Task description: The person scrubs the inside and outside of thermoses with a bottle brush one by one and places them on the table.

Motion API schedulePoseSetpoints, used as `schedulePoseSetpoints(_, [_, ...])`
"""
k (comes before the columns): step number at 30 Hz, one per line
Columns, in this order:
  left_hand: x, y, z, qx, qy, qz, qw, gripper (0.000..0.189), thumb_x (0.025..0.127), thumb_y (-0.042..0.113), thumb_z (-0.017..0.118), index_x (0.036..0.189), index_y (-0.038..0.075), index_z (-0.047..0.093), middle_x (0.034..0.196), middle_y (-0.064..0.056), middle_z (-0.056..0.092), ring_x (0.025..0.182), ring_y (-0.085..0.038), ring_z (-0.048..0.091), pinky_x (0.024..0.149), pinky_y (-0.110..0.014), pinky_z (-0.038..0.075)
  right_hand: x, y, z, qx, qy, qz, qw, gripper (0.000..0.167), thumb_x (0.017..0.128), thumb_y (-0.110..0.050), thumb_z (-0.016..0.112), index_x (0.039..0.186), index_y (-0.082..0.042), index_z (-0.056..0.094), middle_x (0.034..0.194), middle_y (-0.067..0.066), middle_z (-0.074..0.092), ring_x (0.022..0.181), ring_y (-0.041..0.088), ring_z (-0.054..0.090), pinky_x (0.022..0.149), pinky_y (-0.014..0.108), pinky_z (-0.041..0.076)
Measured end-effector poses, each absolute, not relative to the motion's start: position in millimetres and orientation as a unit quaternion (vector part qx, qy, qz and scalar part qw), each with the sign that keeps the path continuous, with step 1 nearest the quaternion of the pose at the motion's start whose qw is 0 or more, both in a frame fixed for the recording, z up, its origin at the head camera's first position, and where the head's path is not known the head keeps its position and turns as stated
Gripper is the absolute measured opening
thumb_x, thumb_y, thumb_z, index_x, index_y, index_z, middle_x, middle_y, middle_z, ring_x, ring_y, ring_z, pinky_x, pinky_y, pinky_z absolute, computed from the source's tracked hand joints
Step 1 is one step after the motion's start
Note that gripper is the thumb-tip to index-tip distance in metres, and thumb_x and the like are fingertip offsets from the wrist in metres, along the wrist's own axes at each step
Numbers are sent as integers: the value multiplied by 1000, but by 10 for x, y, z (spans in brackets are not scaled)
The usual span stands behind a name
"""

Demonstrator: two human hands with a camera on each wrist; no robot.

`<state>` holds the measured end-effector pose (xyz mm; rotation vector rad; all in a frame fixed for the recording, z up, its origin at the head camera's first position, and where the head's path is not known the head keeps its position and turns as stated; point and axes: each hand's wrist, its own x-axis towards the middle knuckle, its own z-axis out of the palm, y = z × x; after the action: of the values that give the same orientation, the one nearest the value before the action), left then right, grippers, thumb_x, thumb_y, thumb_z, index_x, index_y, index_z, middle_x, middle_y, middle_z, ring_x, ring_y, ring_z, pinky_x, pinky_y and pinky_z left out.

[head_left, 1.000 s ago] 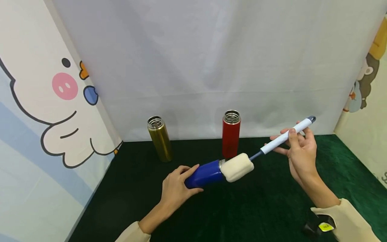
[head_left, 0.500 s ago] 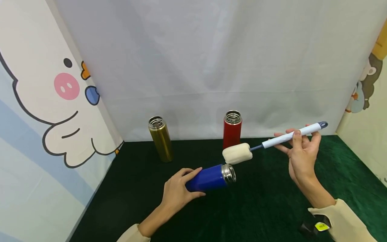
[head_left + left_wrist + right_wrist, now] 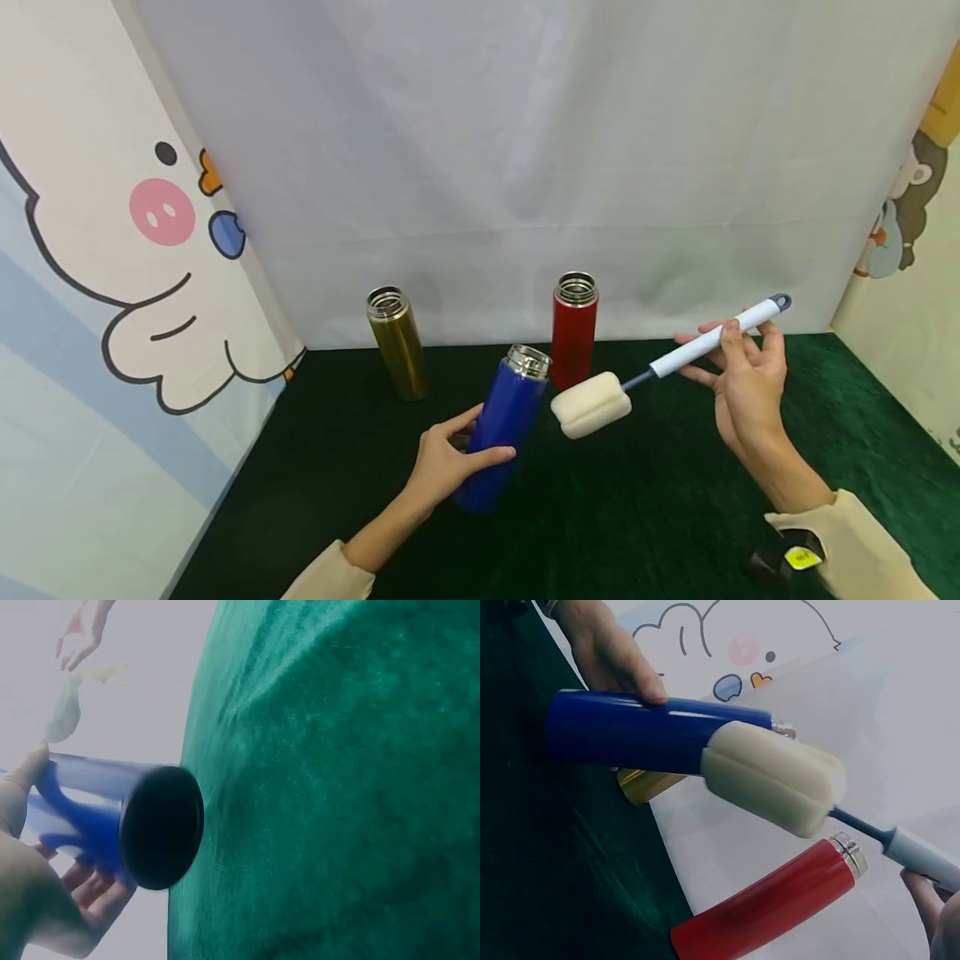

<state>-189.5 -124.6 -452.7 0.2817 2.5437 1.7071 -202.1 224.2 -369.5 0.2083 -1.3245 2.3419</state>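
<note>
My left hand grips a blue bottle round its body, thumb across the near side. The bottle leans a little to the right, its lidless steel mouth pointing up; its dark base shows in the left wrist view. Between thumb and fingers, my right hand holds a bottle brush by its pale handle. The brush's cream sponge head hangs down to the left, just right of the blue bottle and apart from it in the head view.
A red bottle stands lidless behind the sponge head. Farther left is a lidless gold bottle. Dark green cloth covers the table, with a pale curtain behind it and printed cartoon panels at the sides.
The blue bottle has swung from lying nearly level, mouth rightward, to almost upright. The brush head rose off the bottle's mouth, then dipped slightly. Gold and red bottles stayed put.
</note>
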Motion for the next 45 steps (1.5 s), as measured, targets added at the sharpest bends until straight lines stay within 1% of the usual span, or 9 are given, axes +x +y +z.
schedulePoseSetpoints(5, [-1950, -1196, -4514, 64, 754, 639, 140, 71, 92, 43, 74, 152, 15, 48, 138, -15, 64, 122, -31, 66, 107, -57, 50, -2049, 2225, -3714, 83, -485, 852, 180, 35, 105, -22, 53, 133, -12, 35, 104, 4, 71, 91, 18, 78, 73, 34, 64])
schedulePoseSetpoints(8, [-1970, -1169, -4544, 66, 709, 677, 187, 68, 97, 40, 68, 154, 13, 43, 144, -15, 60, 128, -28, 62, 111, -52, 48, -2075, 2220, -3713, 70, -469, 866, 155, 33, 105, -23, 54, 130, -13, 35, 106, 4, 71, 93, 19, 78, 75, 36, 64])
schedulePoseSetpoints(12, [-1949, -1145, -4599, 89, 646, 717, 246, 64, 102, 32, 62, 156, 9, 36, 146, -16, 58, 126, -24, 62, 108, -47, 50, -2105, 2230, -3702, 45, -412, 904, 106, 29, 104, -21, 54, 123, -14, 34, 110, 7, 63, 97, 22, 78, 78, 40, 64])
schedulePoseSetpoints(18, [-1898, -1078, -4612, 126, 577, 747, 306, 66, 105, 27, 58, 159, 10, 25, 148, -15, 54, 129, -24, 60, 112, -53, 47, -2141, 2219, -3687, 4, -323, 946, 27, 25, 102, -18, 57, 115, -12, 38, 111, 9, 59, 102, 23, 76, 83, 44, 64])
schedulePoseSetpoints(21, [-1899, -1043, -4588, 134, 555, 758, 315, 67, 105, 28, 57, 160, 14, 22, 151, -16, 50, 132, -25, 57, 115, -54, 44, -2165, 2204, -3698, -15, -283, 959, -16, 24, 101, -18, 58, 115, -12, 40, 115, 11, 60, 105, 23, 74, 89, 44, 62])
schedulePoseSetpoints(27, [-1925, -1012, -4573, 119, 530, 778, 315, 68, 105, 25, 58, 162, 20, 21, 156, -12, 43, 137, -24, 52, 120, -58, 35, -2176, 2187, -3818, -65, -228, 968, -84, 33, 100, -22, 57, 128, -14, 41, 120, 11, 61, 107, 23, 72, 106, 43, 53])
schedulePoseSetpoints(33, [-1917, -1043, -4600, 104, 497, 803, 313, 58, 109, 26, 49, 160, 15, 23, 156, -9, 44, 141, -22, 47, 120, -59, 34, -2103, 2184, -4015, -91, -315, 939, -103, 35, 102, -28, 55, 130, -19, 36, 128, 1, 50, 106, 14, 72, 102, 38, 57])
schedulePoseSetpoints(39, [-1919, -1064, -4600, 91, 442, 841, 298, 58, 111, 33, 41, 161, 13, 17, 158, -10, 41, 143, -24, 44, 124, -61, 27, -1986, 2202, -4191, -98, -404, 901, -124, 26, 104, -32, 52, 123, -23, 38, 123, -4, 53, 107, 7, 71, 100, 33, 58])
schedulePoseSetpoints(45, [-1908, -1086, -4576, 99, 416, 853, 298, 59, 112, 38, 34, 161, 14, 11, 142, 0, 51, 134, -17, 50, 116, -46, 39, -1877, 2226, -4282, -92, -474, 865, -138, 31, 106, -35, 48, 127, -20, 31, 120, -6, 55, 106, 3, 70, 100, 31, 57])
